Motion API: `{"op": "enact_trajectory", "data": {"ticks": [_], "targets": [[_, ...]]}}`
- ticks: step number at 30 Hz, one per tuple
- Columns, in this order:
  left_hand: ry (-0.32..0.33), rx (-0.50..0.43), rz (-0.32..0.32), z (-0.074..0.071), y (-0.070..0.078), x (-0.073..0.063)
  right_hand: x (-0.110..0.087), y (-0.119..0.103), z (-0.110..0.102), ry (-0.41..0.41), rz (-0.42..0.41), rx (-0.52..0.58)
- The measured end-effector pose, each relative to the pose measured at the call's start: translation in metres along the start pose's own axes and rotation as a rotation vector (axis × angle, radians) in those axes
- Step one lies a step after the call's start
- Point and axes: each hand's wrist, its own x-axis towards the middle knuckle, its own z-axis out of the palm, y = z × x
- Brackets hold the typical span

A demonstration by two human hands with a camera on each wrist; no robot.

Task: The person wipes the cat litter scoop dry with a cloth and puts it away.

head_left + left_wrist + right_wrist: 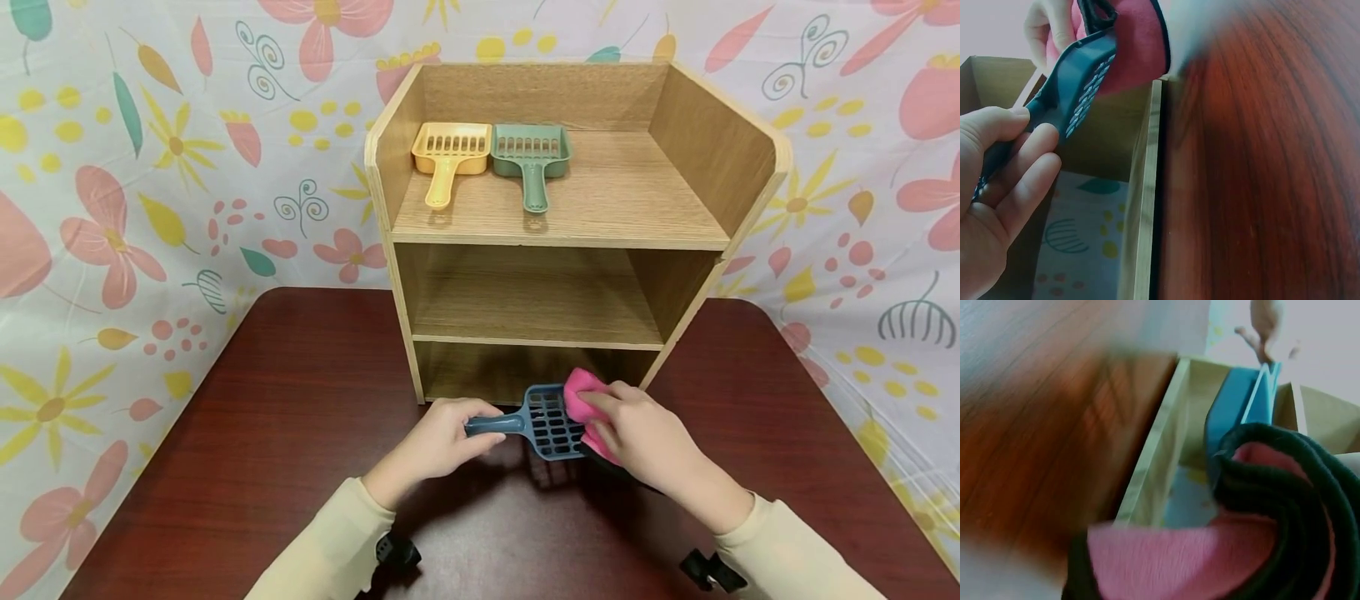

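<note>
A blue slotted litter scoop (555,423) is held above the table in front of the shelf. My left hand (448,437) grips it by the handle (497,425), thumb on one side and fingers on the other, as the left wrist view also shows. Bunched in my right hand (651,433) is a pink cloth (581,396) with a dark edge, pressed against the right end of the scoop. In the right wrist view the folded cloth (1185,556) covers the near part of the scoop (1235,400), and the right fingers are hidden.
A wooden shelf unit (558,237) stands on the dark red table (300,400), close behind the hands. On its top board lie a yellow scoop (450,150) and a green scoop (531,154), side by side at the left. A flower-patterned sheet (187,167) hangs behind.
</note>
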Motion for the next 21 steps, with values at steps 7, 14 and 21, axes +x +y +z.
{"op": "enact_trajectory", "data": {"ticks": [7,14,21], "targets": [[0.029,-0.049,-0.027,-0.006,0.001,-0.004,-0.011,0.021,0.004,0.139,0.118,0.286],[0.049,-0.174,-0.036,-0.008,0.001,-0.008,-0.022,0.031,0.011,0.114,0.426,1.150],[0.035,-0.228,-0.031,-0.005,0.002,-0.007,-0.026,0.027,0.018,-0.076,0.387,1.931]]}}
